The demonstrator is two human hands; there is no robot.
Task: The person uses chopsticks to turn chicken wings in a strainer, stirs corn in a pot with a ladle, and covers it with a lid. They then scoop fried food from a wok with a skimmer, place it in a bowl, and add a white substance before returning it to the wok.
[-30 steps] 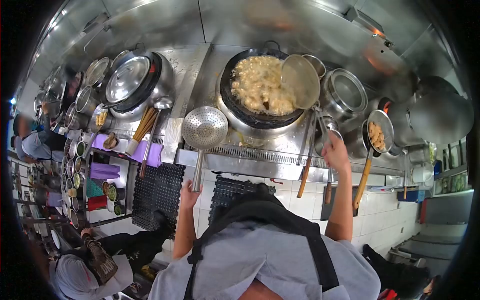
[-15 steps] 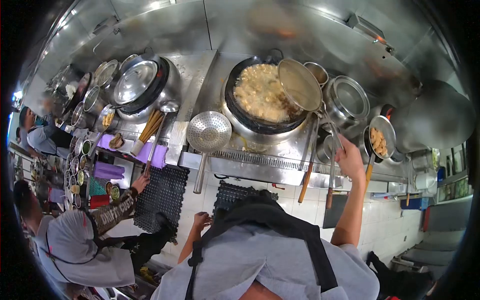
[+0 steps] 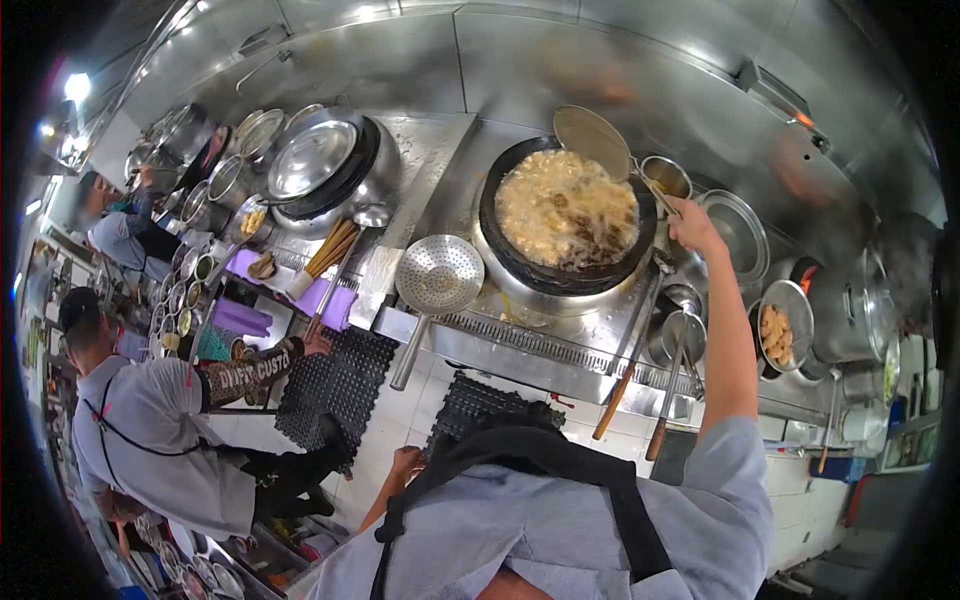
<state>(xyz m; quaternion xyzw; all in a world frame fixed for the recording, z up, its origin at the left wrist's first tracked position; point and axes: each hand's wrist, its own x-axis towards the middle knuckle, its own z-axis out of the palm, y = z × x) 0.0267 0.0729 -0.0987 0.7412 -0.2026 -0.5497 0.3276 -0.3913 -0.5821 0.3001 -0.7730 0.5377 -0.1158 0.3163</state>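
- Right hand (image 3: 690, 222): right of centre, arm stretched up from the lower right. Fingers closed round the thin handle of a strainer (image 3: 592, 140).
- Strainer: round bowl tilted, raised over the far rim of the wok (image 3: 600, 275), upper centre. Whether it touches the rim cannot be told.
- Wok: black, set in the steel desk (image 3: 430, 150) and full of pale, bubbling fry with some darker pieces near the middle.
- Left hand (image 3: 405, 462): low, left of centre, hanging beside the apron above the floor tiles. Holds nothing visible, and finger spread cannot be told.
- Skimmer (image 3: 438, 272): perforated disc lying flat on the desk just left of the wok, with its handle running down past the desk edge.
- Lidded pot (image 3: 315, 160): upper left, well apart from the wok.
- Ladles (image 3: 682, 325): below the right forearm, with wooden handles pointing down over the desk edge.
- Pan (image 3: 778, 335): right edge, holding fried pieces.
- Co-worker (image 3: 150, 440): lower left, in a grey shirt, one hand (image 3: 318, 343) at the desk edge by a purple cloth (image 3: 325, 298).
- Black mats (image 3: 325, 385): on the floor in front of the desk.
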